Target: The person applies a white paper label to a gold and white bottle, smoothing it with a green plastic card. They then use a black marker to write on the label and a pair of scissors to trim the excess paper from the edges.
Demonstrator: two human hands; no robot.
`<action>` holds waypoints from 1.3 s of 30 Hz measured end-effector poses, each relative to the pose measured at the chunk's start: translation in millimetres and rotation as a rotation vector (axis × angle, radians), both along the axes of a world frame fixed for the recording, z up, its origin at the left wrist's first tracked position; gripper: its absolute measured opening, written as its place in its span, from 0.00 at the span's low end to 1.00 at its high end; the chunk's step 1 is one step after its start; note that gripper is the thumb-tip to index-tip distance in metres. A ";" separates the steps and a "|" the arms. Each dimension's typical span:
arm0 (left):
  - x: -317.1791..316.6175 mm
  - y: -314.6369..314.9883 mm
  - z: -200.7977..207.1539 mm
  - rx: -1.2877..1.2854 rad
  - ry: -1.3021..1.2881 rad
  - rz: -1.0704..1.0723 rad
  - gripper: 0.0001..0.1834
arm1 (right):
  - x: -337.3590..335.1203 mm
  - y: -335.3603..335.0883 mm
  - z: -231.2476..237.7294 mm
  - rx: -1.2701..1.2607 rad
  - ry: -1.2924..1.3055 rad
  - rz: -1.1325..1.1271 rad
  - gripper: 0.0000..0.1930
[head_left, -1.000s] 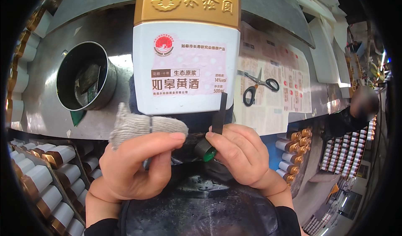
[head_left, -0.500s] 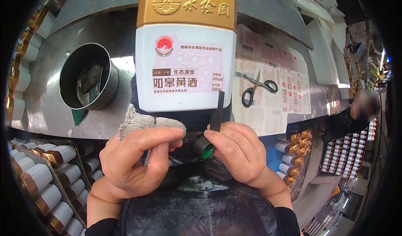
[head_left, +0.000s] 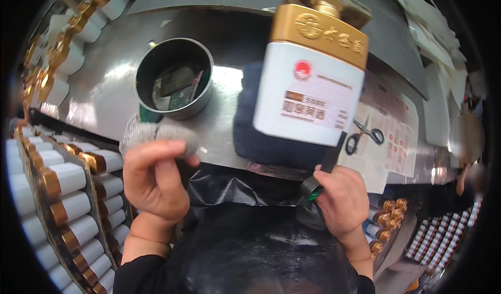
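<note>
My left hand [head_left: 162,181] is closed, thumb and fingers curled inward. A grey knitted cloth [head_left: 148,136], with a dark band on it, sits at its fingers; how it is held is partly hidden. Lower right, my right hand [head_left: 344,197] pinches a narrow black strip [head_left: 331,158] that runs up past the bottle's lower corner. Beside the thumb, the strip curls into a loop showing green inside. A white, gold-shouldered bottle [head_left: 269,98] with a pinkish label lies tilted on a folded dark blue cloth [head_left: 245,129]. Neither hand grips the bottle.
A metal pot [head_left: 200,102] holding flat dark pieces stands on the metal table [head_left: 112,93]. Black-handled scissors [head_left: 365,136] lie on printed label sheets [head_left: 399,137] to the right. Rows of bottles [head_left: 68,210] fill racks at lower left. Another person [head_left: 462,184] is at far right.
The view has shifted, and the bottle now appears tilted and farther right. My hands have moved apart, the right one still with the black strip, the left still with the knitted cloth.
</note>
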State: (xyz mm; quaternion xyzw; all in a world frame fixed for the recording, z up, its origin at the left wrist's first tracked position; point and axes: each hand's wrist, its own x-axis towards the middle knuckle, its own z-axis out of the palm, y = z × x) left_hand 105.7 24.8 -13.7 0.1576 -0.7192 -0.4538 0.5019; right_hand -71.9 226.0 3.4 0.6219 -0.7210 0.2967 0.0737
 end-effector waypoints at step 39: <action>-65.3 48.6 33.8 1.000 -0.555 -0.958 0.13 | -149.4 75.3 -74.7 0.287 0.421 -0.583 0.06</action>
